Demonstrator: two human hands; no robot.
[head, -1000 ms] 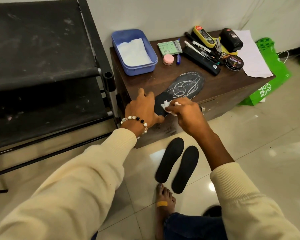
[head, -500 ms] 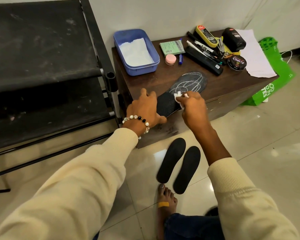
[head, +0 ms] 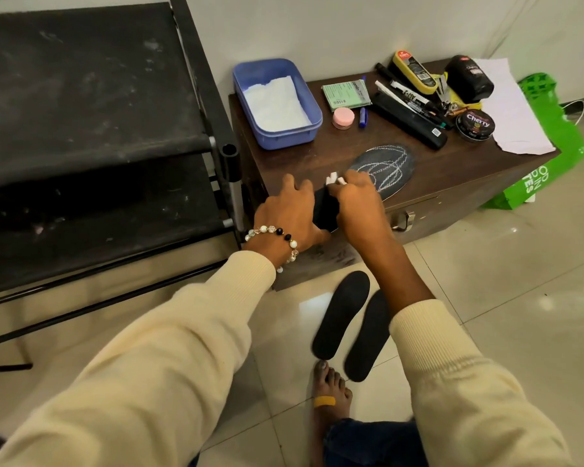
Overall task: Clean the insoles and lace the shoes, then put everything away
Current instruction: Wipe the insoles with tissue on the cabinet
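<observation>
One chalk-marked insole (head: 381, 170) on brown bench (head: 452, 176), heel end under both hands. Left hand (head: 289, 217) presses flat, fingers straight; right hand (head: 359, 205) pinches white wipe (head: 332, 179), probably tissue. Two plain insoles (head: 341, 315) on floor.

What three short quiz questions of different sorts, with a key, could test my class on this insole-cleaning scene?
1. True or false: two black insoles lie on the floor.
2. Multiple choice: the blue tub holds (a) shoelaces, (b) white paper, (c) brushes.
3. Short answer: what does each hand do to the chalk-marked insole on the cabinet?

Key
1. True.
2. b.
3. The left hand rests on its heel end, steadying it; the right hand pinches a small white wipe against it.
</observation>
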